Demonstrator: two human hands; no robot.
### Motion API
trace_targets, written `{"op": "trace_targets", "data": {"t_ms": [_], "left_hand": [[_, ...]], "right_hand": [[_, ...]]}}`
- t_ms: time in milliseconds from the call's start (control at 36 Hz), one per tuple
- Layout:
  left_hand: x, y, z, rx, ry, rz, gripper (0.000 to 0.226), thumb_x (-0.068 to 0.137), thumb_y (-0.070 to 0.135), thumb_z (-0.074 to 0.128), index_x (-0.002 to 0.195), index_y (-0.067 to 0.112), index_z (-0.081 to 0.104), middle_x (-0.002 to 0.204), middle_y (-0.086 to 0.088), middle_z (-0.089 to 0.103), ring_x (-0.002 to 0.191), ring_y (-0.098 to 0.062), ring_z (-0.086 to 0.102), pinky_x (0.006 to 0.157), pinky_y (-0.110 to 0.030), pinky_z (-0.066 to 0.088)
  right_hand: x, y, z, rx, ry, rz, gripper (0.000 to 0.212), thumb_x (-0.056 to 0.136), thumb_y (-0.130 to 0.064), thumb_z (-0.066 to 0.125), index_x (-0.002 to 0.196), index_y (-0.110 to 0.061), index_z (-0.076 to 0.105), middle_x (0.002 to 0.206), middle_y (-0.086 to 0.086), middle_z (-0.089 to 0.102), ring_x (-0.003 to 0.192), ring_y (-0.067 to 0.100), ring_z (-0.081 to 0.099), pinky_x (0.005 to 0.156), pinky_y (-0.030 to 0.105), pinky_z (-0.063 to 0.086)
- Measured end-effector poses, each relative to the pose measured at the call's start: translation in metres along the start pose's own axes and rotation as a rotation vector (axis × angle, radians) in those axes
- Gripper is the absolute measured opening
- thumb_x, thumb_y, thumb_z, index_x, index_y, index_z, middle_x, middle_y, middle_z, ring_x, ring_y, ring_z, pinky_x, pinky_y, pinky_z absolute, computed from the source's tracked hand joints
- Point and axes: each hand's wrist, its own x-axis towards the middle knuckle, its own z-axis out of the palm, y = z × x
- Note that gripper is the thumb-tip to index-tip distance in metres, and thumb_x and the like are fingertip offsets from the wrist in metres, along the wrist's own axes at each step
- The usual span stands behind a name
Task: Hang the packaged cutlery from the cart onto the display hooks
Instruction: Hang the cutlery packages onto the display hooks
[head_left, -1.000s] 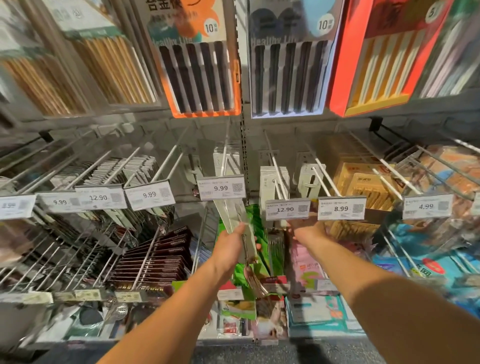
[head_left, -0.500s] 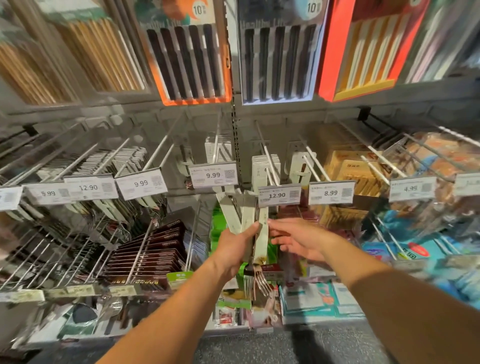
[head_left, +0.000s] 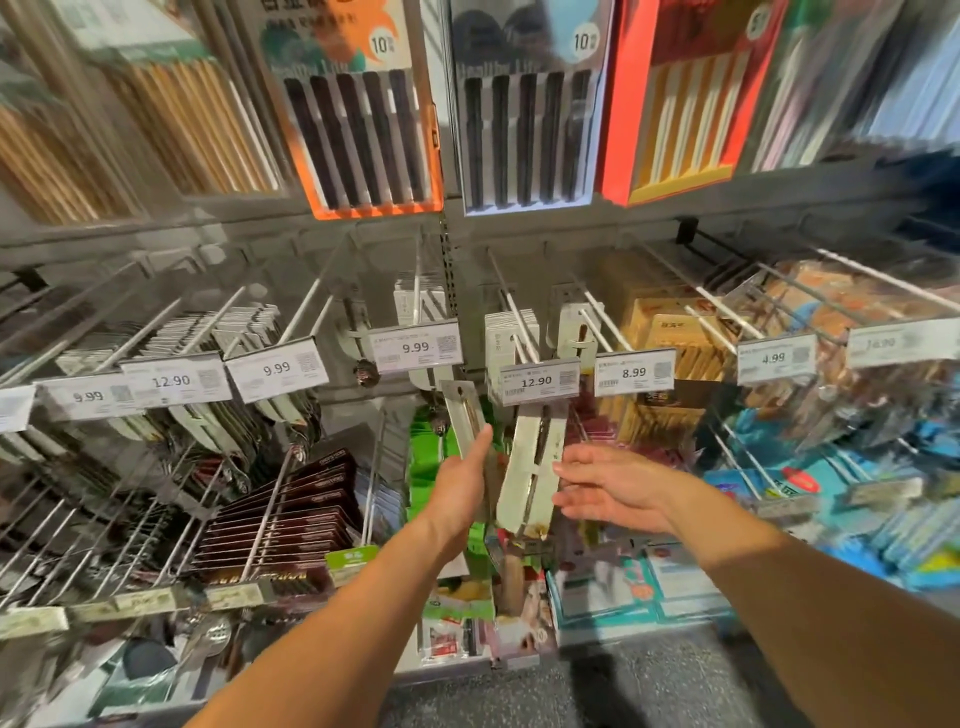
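**stockguy:** Two packs in play in the head view. Left hand is wrapped round one cutlery pack, tilted toward 11 o'clock, top end just under the 9.99 tag. Probably angled like that to line its hang slot up with a hook, though I can't see the slot.

**aisle9:** And the right hand?

**stockguy:** Fingers straight and loose, gripping nothing, fingertips at the 3 o'clock edge of the second pack. That one hangs below the 12.90 tag, so I'd guess it's on its peg and just being steadied.

**aisle9:** Cart?

**stockguy:** Not in frame.
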Motion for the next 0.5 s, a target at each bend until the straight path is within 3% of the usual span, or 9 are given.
{"op": "trace_targets", "data": {"t_ms": [56,83,139,194,389,500], "left_hand": [[-0.004,0.001,-0.002,-0.018,-0.006,0.013,0.040,0.101,0.047,0.048,0.122,0.015,0.060,0.109,0.004,0.066,0.086,-0.010,0.063,0.082,-0.022,0.041],[-0.002,0.000,-0.004,-0.026,-0.010,0.019,0.033,0.100,0.046,0.049,0.113,0.017,0.060,0.096,0.007,0.068,0.080,-0.008,0.064,0.074,-0.020,0.044],[-0.001,-0.001,-0.006,-0.031,0.008,0.014,0.044,0.100,0.045,0.050,0.101,0.005,0.067,0.075,0.001,0.069,0.058,-0.009,0.063,0.052,-0.018,0.049],[0.001,-0.002,-0.009,-0.036,0.032,-0.007,0.048,0.101,0.046,0.050,0.101,0.001,0.068,0.076,-0.006,0.067,0.058,-0.016,0.062,0.049,-0.024,0.048],[-0.002,-0.001,-0.005,-0.021,0.016,-0.006,0.044,0.100,0.044,0.052,0.099,0.002,0.068,0.078,-0.007,0.070,0.072,-0.024,0.064,0.062,-0.034,0.048],[-0.007,0.005,0.003,-0.039,-0.020,0.011,0.039,0.102,0.037,0.051,0.090,0.004,0.066,0.071,-0.006,0.068,0.065,-0.022,0.062,0.057,-0.031,0.047]], "right_hand": [[-0.001,-0.001,0.000,-0.041,0.038,-0.033,0.025,0.090,-0.006,0.066,0.113,-0.009,0.058,0.099,0.010,0.063,0.075,0.017,0.066,0.066,0.027,0.057],[-0.001,-0.001,-0.001,-0.058,0.062,-0.056,0.026,0.090,-0.005,0.067,0.114,-0.008,0.059,0.098,0.010,0.064,0.076,0.017,0.065,0.067,0.027,0.056],[0.000,-0.002,-0.001,-0.065,0.107,-0.092,0.028,0.089,-0.005,0.067,0.116,-0.005,0.060,0.102,0.012,0.066,0.081,0.019,0.068,0.070,0.027,0.058],[0.001,-0.004,0.000,-0.036,0.137,-0.127,0.031,0.088,-0.003,0.067,0.118,0.000,0.059,0.106,0.018,0.068,0.086,0.022,0.072,0.073,0.028,0.060],[0.002,-0.006,0.003,0.099,0.191,-0.241,0.028,0.088,0.003,0.064,0.116,0.007,0.059,0.099,0.022,0.072,0.091,0.025,0.074,0.077,0.029,0.061],[0.007,-0.006,0.005,0.051,0.266,-0.282,0.026,0.088,0.000,0.067,0.112,0.006,0.059,0.102,0.024,0.070,0.087,0.025,0.074,0.073,0.028,0.062]]}}
